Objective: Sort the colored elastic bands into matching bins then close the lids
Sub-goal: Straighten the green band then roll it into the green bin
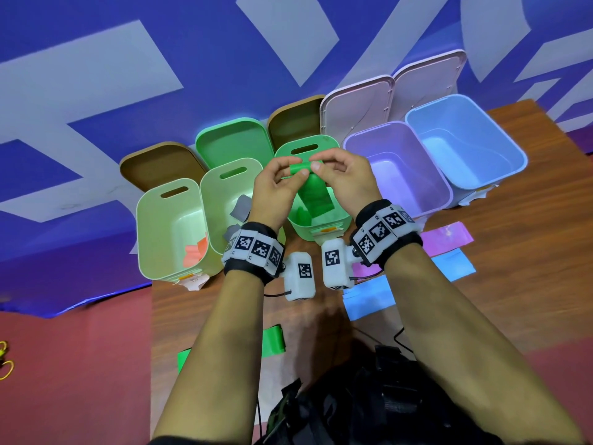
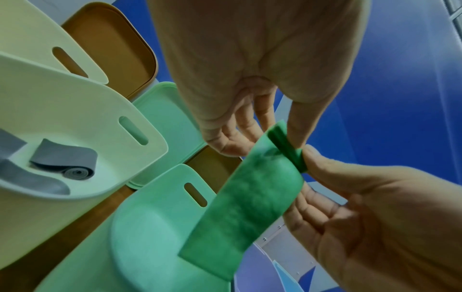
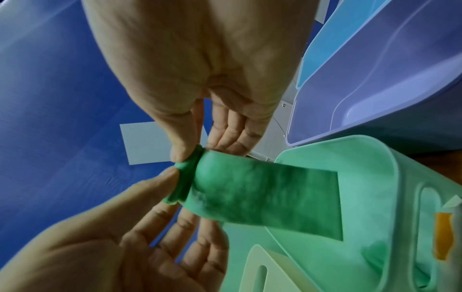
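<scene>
- Pinching a green band point(image 1: 301, 170) between them, the left hand point(image 1: 276, 187) and right hand point(image 1: 343, 181) are raised side by side above the green bin point(image 1: 333, 220).
- Left hand: thumb point(image 2: 300, 126) and a fingertip press together on one end of the band's rolled top edge; the other fingers lie loosely spread behind it.
- Right hand: thumb point(image 3: 181, 146) and a fingertip nip the other end of that same rolled edge, with the remaining fingers relaxed and slightly apart.
- From the roll, the band's flat tail hangs straight down into the open green bin.
- To the left stand two pale bins: one point(image 1: 231, 200) holds grey bands point(image 1: 240, 208), the other point(image 1: 167, 226) holds an orange band point(image 1: 195, 250).
- To the right stand a purple bin point(image 1: 426, 162) and a blue bin point(image 1: 494, 136).
- All the lids are off, propped upright behind the bins.
- On the table point(image 1: 529, 252) near the wrists lie loose bands: purple point(image 1: 449, 239), blue point(image 1: 369, 300) and green point(image 1: 273, 341).
</scene>
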`<state>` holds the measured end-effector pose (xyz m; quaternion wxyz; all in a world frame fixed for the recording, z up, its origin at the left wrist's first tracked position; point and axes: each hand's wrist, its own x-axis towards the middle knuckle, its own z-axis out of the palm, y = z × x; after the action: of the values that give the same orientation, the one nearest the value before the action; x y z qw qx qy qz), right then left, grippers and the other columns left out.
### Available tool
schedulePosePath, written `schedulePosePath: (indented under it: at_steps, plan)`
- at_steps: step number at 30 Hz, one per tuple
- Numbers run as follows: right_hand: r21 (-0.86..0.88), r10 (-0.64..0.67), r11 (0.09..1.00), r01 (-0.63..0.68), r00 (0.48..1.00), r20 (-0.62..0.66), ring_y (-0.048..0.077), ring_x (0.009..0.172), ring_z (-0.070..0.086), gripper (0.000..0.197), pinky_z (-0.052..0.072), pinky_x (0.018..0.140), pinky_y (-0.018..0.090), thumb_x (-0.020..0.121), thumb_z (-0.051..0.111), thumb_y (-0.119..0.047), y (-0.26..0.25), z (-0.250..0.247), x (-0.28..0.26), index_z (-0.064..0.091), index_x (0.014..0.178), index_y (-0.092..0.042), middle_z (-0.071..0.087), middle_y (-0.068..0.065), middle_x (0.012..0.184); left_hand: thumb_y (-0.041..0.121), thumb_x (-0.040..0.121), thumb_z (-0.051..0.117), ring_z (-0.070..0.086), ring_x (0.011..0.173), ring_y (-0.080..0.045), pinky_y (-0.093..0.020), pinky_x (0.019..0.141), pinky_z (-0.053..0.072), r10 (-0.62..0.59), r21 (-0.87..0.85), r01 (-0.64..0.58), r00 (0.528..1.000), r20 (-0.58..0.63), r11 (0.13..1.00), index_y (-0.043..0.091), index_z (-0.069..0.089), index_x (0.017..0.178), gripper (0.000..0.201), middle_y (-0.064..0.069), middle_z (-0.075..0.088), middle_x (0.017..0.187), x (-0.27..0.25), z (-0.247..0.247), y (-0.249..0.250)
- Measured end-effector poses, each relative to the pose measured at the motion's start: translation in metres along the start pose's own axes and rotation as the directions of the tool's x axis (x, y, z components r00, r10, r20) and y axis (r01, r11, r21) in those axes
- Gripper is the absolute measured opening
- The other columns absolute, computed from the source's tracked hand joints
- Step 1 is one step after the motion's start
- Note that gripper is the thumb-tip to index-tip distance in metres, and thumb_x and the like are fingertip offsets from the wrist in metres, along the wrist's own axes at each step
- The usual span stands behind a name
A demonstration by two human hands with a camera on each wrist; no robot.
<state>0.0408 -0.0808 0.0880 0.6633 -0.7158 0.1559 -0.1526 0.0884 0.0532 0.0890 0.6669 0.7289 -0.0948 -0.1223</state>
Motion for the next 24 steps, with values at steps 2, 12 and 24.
schedulePosePath:
  at_steps: [2, 12, 24]
  plan:
    - [-0.001, -0.007, 1.0, 0.007, 1.0, -0.003, 0.001, 0.079, 0.058, 0.012, 0.047, 0.076, 0.013, 0.09, 0.067, -0.006, 0.0, -0.001, 0.001, 0.071, 0.098, -0.013, 0.063, -0.012, 0.08, 0.017, 0.093, 0.066, 0.051, 0.074, -0.013, -0.026, 0.069, 0.043, -0.025, 0.018, 0.025, 1.0, 0.003, 1.0, 0.019, 0.066, 0.095, 0.002, -0.001, 0.056, 0.075, -0.002, 0.001, 0.001]
    - [0.005, -0.001, 1.0, 0.001, 1.0, 0.031, 0.011, 0.081, 0.058, 0.011, 0.051, 0.082, 0.028, 0.092, 0.066, -0.016, 0.006, 0.0, -0.001, 0.072, 0.1, -0.018, 0.061, -0.004, 0.08, 0.012, 0.087, 0.065, 0.05, 0.077, -0.021, -0.034, 0.074, 0.046, 0.05, -0.02, -0.049, 0.996, 0.079, 0.999, 0.021, 0.067, 0.099, 0.015, 0.006, 0.055, 0.067, -0.003, -0.003, -0.001]
    - [0.016, 0.025, 1.0, -0.027, 0.997, 0.073, 0.01, 0.097, 0.06, 0.015, 0.05, 0.09, 0.025, 0.091, 0.067, -0.014, 0.009, 0.001, -0.003, 0.071, 0.105, -0.02, 0.065, -0.012, 0.094, 0.004, 0.091, 0.065, 0.049, 0.064, -0.008, -0.019, 0.065, 0.045, 0.036, -0.039, -0.035, 0.999, 0.035, 0.999, 0.016, 0.062, 0.098, 0.015, 0.0, 0.051, 0.067, -0.005, -0.005, -0.01]
